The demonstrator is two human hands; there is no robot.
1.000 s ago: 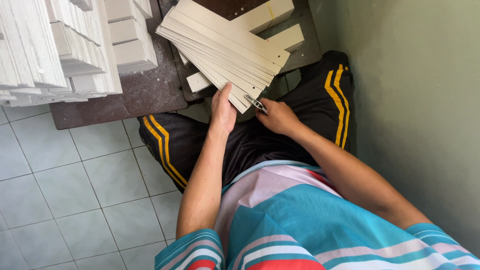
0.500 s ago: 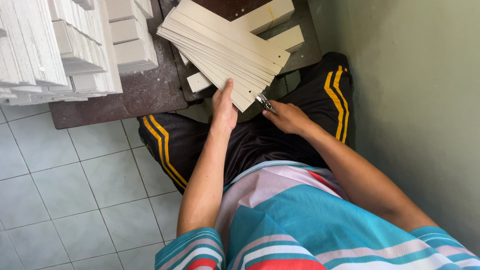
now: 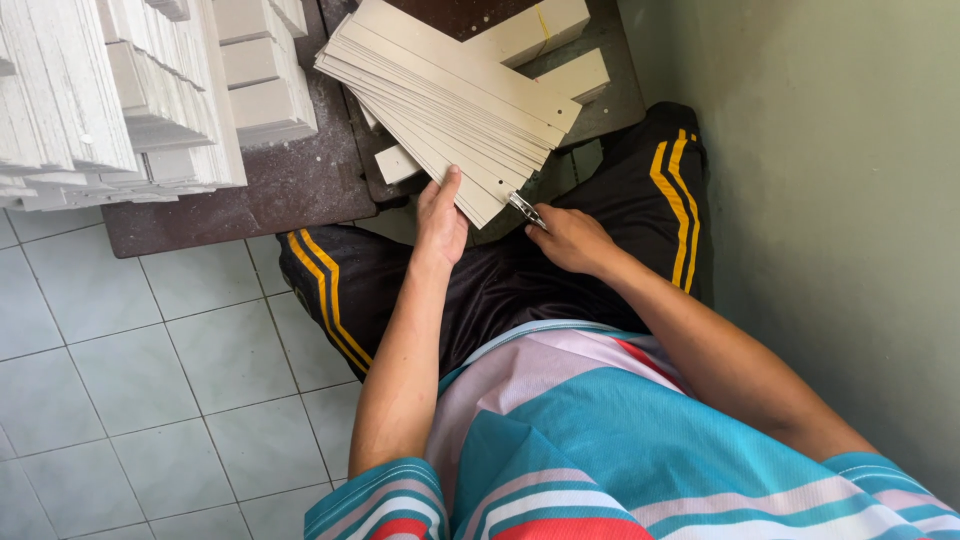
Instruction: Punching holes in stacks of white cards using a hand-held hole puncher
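On the near edge of the low dark desk (image 3: pixel 300 185), just above the person's lap, lies a fanned stack of cream strips (image 3: pixel 450 100): long, flat, thin, cut to like width, the ends splayed so each strip shows a narrow margin, with small holes visible near the near ends. Left hand (image 3: pixel 440 215): fingers flat and extended, pressing the lower end of the fan, a steadying grip rather than a closed one. Right hand (image 3: pixel 572 240): closed on a small metal tool (image 3: pixel 525 208), its tip at the corner of the nearest strips. Step in hand, by judgement: working the strip ends one at a time with the tool; the next move seems to call for keeping the fan pinned and the tip aligned with a single strip. Beyond: short cream blocks (image 3: pixel 560 50) under and beside the fan, white stacked bundles (image 3: pixel 120 100) at far left, grey tiled floor (image 3: pixel 150 380), green wall (image 3: pixel 830 200).
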